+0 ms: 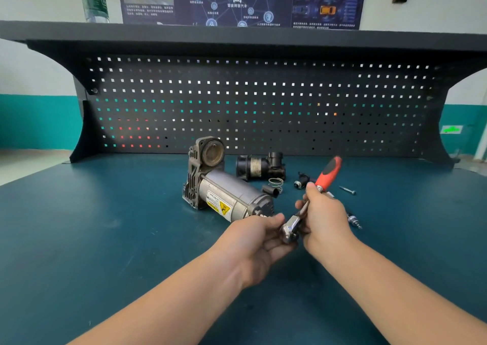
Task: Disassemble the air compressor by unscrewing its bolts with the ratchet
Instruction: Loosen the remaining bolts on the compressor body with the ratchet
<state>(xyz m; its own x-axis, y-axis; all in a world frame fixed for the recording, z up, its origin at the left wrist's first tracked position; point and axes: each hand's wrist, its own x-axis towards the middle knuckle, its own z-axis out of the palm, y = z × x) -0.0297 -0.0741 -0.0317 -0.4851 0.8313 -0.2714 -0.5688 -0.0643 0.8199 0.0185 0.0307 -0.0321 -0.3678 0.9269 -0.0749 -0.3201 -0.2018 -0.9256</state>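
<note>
The air compressor (221, 181) is laid on the bench (105, 226), long axis running from far-left head to near-right motor end. A yellow warning label (220, 204) is seen, its print too small to read. The ratchet (308, 205) is gripped at the shank by the right hand (325, 218), red handle angled up-right; its head is pinched by the left hand (257, 239), the socket hidden.

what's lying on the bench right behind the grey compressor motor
Behind the grey cylindrical compressor motor lie a black cylindrical part, a wire coil spring and a small black cap. Anything directly behind its body stays hidden.
</note>
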